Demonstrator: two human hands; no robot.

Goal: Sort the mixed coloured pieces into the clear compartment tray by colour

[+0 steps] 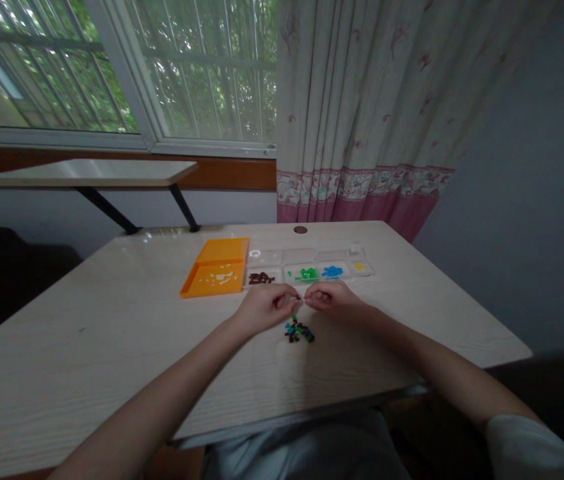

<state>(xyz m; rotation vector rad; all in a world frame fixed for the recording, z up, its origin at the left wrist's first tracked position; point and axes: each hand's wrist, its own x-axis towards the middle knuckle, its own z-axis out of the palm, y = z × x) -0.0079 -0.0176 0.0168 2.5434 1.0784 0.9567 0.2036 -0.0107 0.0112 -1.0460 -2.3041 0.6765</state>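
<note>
My left hand (269,307) is closed in a pinch around a tiny dark piece whose kind is too small to make out. Close beside it, my right hand (335,298) also pinches, its fingertips almost meeting the left ones; what it holds cannot be made out. Just below the hands, a small cluster of dark brown, green and blue pieces (299,331) lies on the table. Behind the hands stands a clear compartment box (307,255) with brown pieces (261,278), green pieces (308,274), blue pieces (333,272) and a few yellow pieces (360,266) in separate compartments.
An open orange case (223,251) with scattered white pieces (222,277) sits left of the clear box. The pale wooden table (127,333) carries a raised shelf (92,172) at the back left. A curtain (357,133) hangs behind the table's far edge.
</note>
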